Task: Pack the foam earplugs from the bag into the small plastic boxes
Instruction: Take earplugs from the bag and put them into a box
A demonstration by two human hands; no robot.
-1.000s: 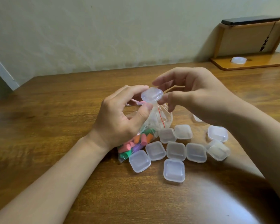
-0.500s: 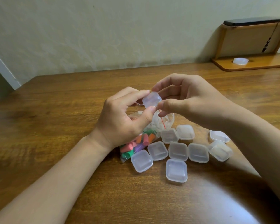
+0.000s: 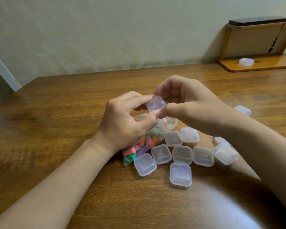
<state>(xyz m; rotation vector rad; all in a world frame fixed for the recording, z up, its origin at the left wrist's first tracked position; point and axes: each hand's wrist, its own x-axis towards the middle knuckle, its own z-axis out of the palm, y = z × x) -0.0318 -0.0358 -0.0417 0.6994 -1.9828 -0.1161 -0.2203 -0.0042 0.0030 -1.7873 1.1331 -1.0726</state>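
I see the left hand (image 3: 122, 124) and the right hand (image 3: 190, 103) both pinching one small clear plastic box (image 3: 156, 103) between thumb and fingertips, raised above the wooden table (image 3: 56, 113). Beneath them lies the zip bag (image 3: 170, 122), coloured foam earplugs (image 3: 147, 142) inside, touching a cluster of lidded boxes (image 3: 182, 154).

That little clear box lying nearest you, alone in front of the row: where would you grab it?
Probably pinch the nearest box across its left and right side walls, coming from above. It lies flat with bare table on both sides, and its smooth flat lid offers no hold.
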